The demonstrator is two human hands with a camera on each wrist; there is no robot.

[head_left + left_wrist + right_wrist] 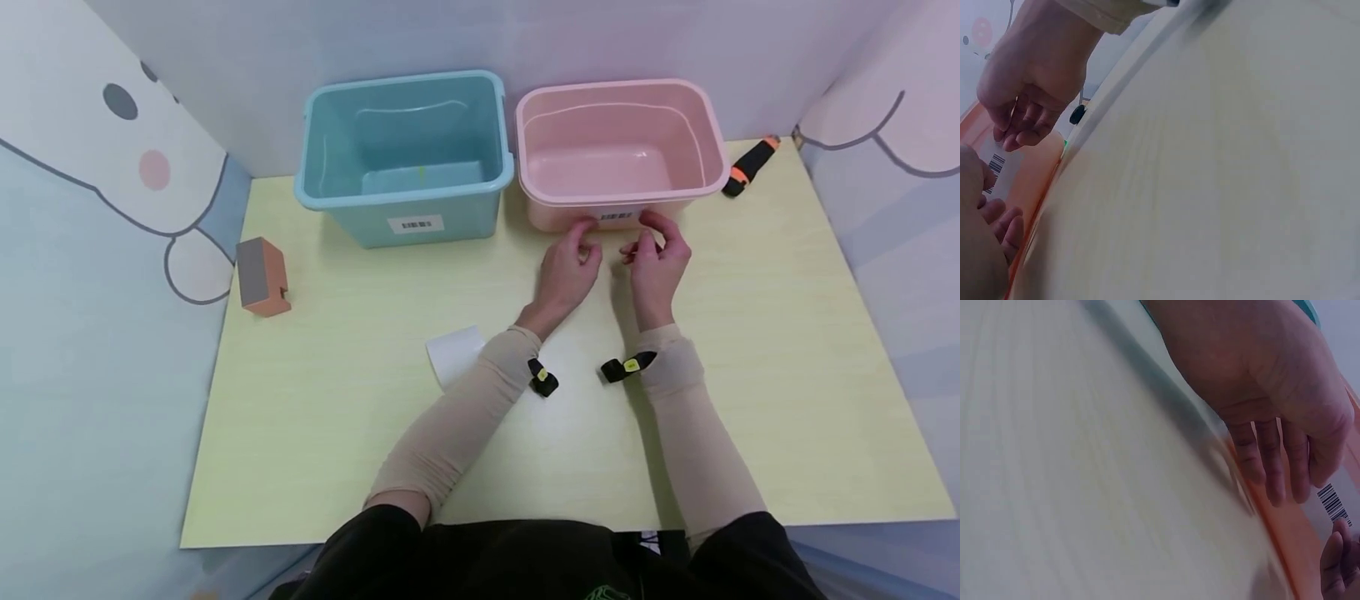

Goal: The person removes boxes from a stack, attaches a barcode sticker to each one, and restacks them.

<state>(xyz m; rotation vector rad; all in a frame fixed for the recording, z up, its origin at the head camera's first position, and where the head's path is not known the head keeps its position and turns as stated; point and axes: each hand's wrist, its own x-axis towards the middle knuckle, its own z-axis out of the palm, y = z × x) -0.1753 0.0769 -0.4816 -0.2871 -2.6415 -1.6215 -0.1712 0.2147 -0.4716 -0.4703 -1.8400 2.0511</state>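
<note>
A white barcode label (617,215) lies against the front wall of the pink bin (622,202). My left hand (567,271) pinches its left end, index fingertip at the edge. At the opposite end my right hand (658,271) pinches the label between thumb and index finger. The left wrist view shows the barcode (995,169) between both hands. In the right wrist view the left hand's other fingers (1275,462) hang down in front of the bin; its thumb is hidden.
A teal bin (431,218) with its own barcode label stands to the left. A white paper piece (453,354) lies partly under the left forearm. A brown-and-grey block (262,277) sits at the table's left edge, a black-and-orange tool (750,167) at the back right.
</note>
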